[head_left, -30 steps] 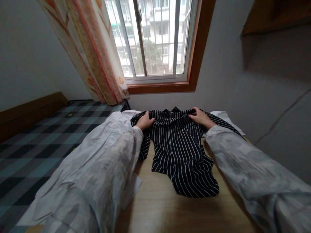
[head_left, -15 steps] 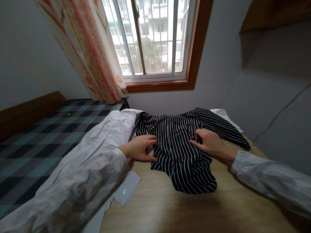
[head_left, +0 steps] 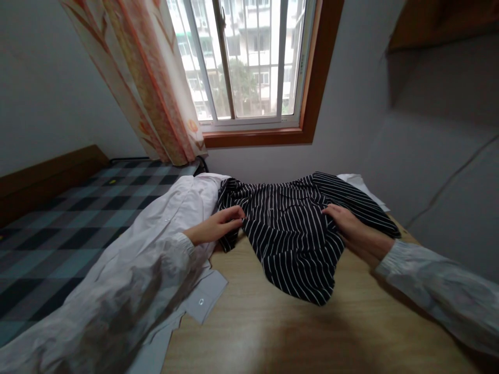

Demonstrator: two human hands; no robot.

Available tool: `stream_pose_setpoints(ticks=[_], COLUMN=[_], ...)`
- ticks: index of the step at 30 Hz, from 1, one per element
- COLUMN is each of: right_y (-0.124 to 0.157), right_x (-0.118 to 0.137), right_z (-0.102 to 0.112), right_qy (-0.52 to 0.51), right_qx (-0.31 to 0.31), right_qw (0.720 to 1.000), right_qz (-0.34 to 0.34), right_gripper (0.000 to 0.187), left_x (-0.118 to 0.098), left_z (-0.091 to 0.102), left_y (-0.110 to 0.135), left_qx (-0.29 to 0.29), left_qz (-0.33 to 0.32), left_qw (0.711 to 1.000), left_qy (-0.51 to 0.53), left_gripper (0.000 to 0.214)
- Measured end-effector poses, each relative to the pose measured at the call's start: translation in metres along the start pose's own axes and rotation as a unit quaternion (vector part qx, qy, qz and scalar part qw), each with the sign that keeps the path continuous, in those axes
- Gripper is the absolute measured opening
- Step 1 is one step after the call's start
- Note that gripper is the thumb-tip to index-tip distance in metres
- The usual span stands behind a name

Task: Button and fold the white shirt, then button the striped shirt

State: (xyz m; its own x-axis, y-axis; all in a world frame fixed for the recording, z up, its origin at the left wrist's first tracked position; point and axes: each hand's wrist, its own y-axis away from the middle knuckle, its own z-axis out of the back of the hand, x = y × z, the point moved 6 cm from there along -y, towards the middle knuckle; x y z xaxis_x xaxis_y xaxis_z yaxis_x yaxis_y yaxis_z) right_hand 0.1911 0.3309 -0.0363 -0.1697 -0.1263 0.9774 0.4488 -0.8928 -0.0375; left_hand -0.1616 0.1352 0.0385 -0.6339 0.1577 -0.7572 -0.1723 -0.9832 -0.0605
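Observation:
A black shirt with white stripes (head_left: pixel 288 234) is spread over the wooden table (head_left: pixel 249 332), its lower part bunched and raised toward me. My left hand (head_left: pixel 218 224) pinches the shirt's left edge between thumb and fingers. On the opposite edge, my right hand (head_left: pixel 345 223) is closed on the fabric in a similar pinch. One sleeve stretches out to the far right; the other lies partly crumpled beside my left hand. Between the hands the cloth hangs in folds down to a pointed lower end.
A white shirt (head_left: pixel 156 228) lies along the table's left side, its cuff (head_left: pixel 206 296) on the wood. Beyond it is a bed with a checked cover (head_left: pixel 78 218). White cloth (head_left: pixel 360 184) shows behind the striped sleeve. A window (head_left: pixel 249 62) and curtain (head_left: pixel 156 104) are at the back.
Both hands have closed on the striped shirt's edges; before, their fingers were apart. The lower part is now pulled up and its end has narrowed to a point.

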Motion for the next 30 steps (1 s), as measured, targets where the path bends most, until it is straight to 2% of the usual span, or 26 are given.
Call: stream_pose_setpoints(ticks=[3,7,10,12,14,16,18,21,23,25,27,28,30], right_y=[-0.005,-0.011,-0.019,-0.025,-0.029,-0.029,-0.022,-0.002,0.016,0.034,0.047,0.051,0.05], right_x=[-0.011,-0.016,-0.015,-0.012,-0.006,0.0,0.008,0.03,0.045,0.051,0.049,0.046,0.04], right_z=[0.012,0.034,0.059,0.076,0.085,0.083,0.074,0.059,0.044,0.027,0.014,0.01,0.007], right_qy=[-0.119,-0.133,-0.067,0.041,0.173,0.262,0.304,0.343,0.358,0.362,0.37,0.379,0.399], right_qx=[-0.09,-0.132,-0.139,-0.142,-0.128,-0.092,-0.067,-0.078,-0.036,0.07,0.168,0.195,0.207], right_qw=[0.986,0.978,0.986,0.989,0.976,0.957,0.942,0.905,0.871,0.832,0.795,0.784,0.784], right_qz=[-0.075,-0.092,-0.065,-0.027,0.025,0.08,0.129,0.239,0.334,0.414,0.45,0.452,0.429], right_gripper=[0.017,0.022,0.031,0.04,0.049,0.051,0.047,0.037,0.035,0.042,0.055,0.057,0.044], left_x=[0.009,0.018,0.024,0.025,0.02,0.01,-0.003,-0.021,-0.025,-0.02,-0.014,-0.012,-0.012], left_z=[0.009,0.014,0.027,0.037,0.04,0.033,0.018,-0.011,-0.026,-0.035,-0.036,-0.034,-0.024], left_y=[0.004,0.013,0.016,0.016,0.016,0.017,0.017,0.017,0.015,0.01,0.006,0.004,0.001], left_qx=[-0.019,0.03,0.01,-0.026,-0.059,-0.066,-0.041,0.001,0.014,0.025,0.036,0.035,0.01], left_qz=[0.039,0.062,0.057,0.042,0.021,-0.005,-0.038,-0.106,-0.139,-0.151,-0.159,-0.162,-0.16], left_qw=[0.998,0.991,0.992,0.994,0.996,0.998,0.992,0.955,0.933,0.926,0.932,0.94,0.962], left_qy=[0.051,0.114,0.11,0.095,0.063,-0.007,-0.117,-0.277,-0.33,-0.344,-0.323,-0.298,-0.22], left_gripper=[0.029,0.033,0.033,0.033,0.031,0.032,0.04,0.059,0.054,0.027,0.01,0.013,0.02])
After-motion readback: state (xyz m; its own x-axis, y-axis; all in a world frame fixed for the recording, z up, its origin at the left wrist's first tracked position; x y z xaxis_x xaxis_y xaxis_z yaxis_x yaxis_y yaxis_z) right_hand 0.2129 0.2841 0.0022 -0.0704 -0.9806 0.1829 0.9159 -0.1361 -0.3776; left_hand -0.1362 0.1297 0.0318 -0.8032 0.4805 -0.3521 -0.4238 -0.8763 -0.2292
